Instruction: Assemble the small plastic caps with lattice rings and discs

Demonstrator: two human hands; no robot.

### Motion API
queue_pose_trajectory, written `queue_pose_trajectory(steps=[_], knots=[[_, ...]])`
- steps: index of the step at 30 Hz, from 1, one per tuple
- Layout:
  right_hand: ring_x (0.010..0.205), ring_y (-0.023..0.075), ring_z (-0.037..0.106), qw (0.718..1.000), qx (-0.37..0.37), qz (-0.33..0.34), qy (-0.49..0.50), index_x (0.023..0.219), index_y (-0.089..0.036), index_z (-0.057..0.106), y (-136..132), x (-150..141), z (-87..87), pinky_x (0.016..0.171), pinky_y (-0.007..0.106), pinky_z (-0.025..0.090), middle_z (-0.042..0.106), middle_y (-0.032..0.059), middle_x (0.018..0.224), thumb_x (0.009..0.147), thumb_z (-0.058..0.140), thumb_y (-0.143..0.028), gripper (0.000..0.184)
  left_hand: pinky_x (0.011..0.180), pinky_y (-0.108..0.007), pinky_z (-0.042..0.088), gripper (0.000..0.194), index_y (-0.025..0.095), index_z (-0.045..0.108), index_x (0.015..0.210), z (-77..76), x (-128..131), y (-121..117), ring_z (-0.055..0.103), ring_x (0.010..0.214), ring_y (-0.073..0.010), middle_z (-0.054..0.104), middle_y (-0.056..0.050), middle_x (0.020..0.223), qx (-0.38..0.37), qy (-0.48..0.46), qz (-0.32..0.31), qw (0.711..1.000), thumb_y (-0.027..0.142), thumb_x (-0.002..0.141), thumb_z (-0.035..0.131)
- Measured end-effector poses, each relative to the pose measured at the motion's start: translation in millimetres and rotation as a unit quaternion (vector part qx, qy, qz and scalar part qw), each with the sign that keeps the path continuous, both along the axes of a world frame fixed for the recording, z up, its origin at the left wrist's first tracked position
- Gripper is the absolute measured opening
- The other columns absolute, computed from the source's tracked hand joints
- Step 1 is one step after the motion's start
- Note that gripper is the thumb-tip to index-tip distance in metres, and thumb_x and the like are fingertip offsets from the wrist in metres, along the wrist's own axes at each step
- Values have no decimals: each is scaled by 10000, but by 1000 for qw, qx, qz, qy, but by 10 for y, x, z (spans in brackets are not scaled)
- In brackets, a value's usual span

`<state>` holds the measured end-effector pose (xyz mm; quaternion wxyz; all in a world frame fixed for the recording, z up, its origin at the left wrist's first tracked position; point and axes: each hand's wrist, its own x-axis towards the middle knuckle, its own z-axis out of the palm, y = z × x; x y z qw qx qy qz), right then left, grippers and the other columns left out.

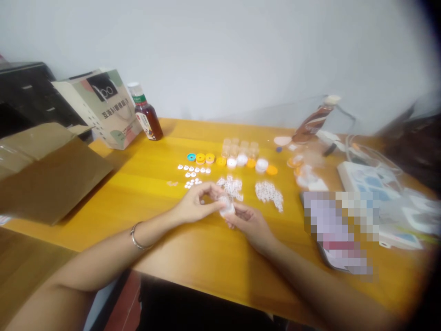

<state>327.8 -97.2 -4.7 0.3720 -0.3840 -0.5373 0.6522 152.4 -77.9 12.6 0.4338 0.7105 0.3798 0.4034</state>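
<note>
My left hand [196, 202] and my right hand [251, 223] meet over the yellow table [155, 184], both pinching a small clear plastic cup [227, 208] between their fingertips. A thin bracelet circles my left wrist. Just beyond the hands lie two heaps of small white beads [270, 193], and to the left a scatter of single white pieces [193, 172]. Farther back stands a row of coloured lids [205, 158] and small clear jars [241, 149], some yellow, one blue.
A paper gift bag [103, 105] and a brown drink bottle [146, 115] stand at the back left. Open cardboard box flaps [51, 174] cover the left edge. A tilted bottle [315, 120], cables, white trays [372, 179] and a blurred-out flat item [339, 230] crowd the right.
</note>
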Motion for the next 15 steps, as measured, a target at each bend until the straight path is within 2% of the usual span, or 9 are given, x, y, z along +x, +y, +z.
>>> queue_pose_trajectory(steps=[3,7,9,11,13,15], knots=[[512,86,438,1000,-12,2,13,691,-191,628,-17,-5,-13,514,226,355,519,-36,551,686,655,-349,161,757,-301,481,195,191,598,946,32,-36,25,579,802,-152,632,-61,880,-7,3,-28,1000,258,763,595],[484,75,441,994,-71,41,71,654,-171,599,-41,-6,-66,488,217,325,530,-25,549,709,624,-371,209,833,-328,481,285,243,573,1105,129,-137,85,585,971,-192,627,-66,1050,-74,-6,-175,982,251,827,515],[494,78,447,995,-66,33,67,665,-169,601,-44,-8,-68,495,218,328,535,-23,556,700,638,-359,197,881,-340,464,309,262,557,1147,150,-164,108,554,1057,-208,600,-63,1125,-83,4,-209,974,272,843,501],[502,82,449,998,-46,14,50,693,-170,611,-39,-11,-54,507,223,338,535,-26,559,695,650,-346,180,901,-342,452,314,263,568,1139,141,-160,118,538,1078,-215,585,-65,1142,-54,10,-183,981,295,829,530],[503,80,447,999,-35,6,37,720,-173,622,-33,-15,-41,515,225,343,535,-32,559,695,654,-337,169,866,-337,467,284,251,604,1078,120,-142,116,563,1010,-206,602,-69,1077,-22,7,-128,992,301,800,571],[503,77,450,999,-36,11,33,729,-173,627,-30,-19,-39,517,223,343,538,-35,559,698,654,-329,161,838,-336,477,234,241,623,1029,115,-131,105,579,948,-192,611,-67,1021,-23,4,-110,994,285,808,563]])
